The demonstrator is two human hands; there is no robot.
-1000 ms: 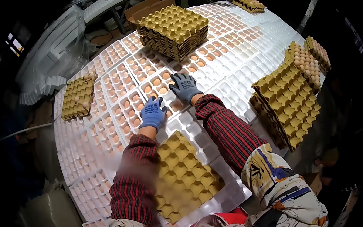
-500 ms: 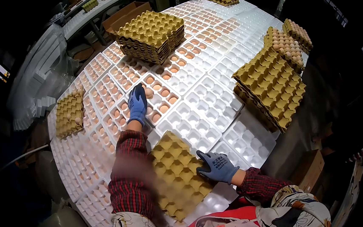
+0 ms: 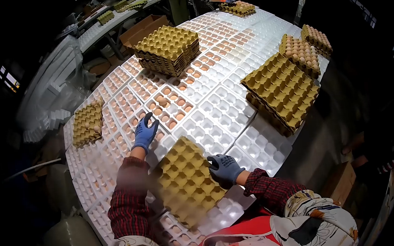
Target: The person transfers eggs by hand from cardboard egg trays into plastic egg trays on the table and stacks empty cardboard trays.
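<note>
The left hand (image 3: 145,134) has drawn back from the eggs (image 3: 162,100), fingers apart. The right hand (image 3: 227,168) borders the pulp tray (image 3: 187,177); I cannot tell its grip.

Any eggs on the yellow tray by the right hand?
No, the yellow tray by the right hand shows a bare, eggless surface.

Left hand (image 3: 146,129) now farther back, apart from one brown egg (image 3: 162,100)
</note>
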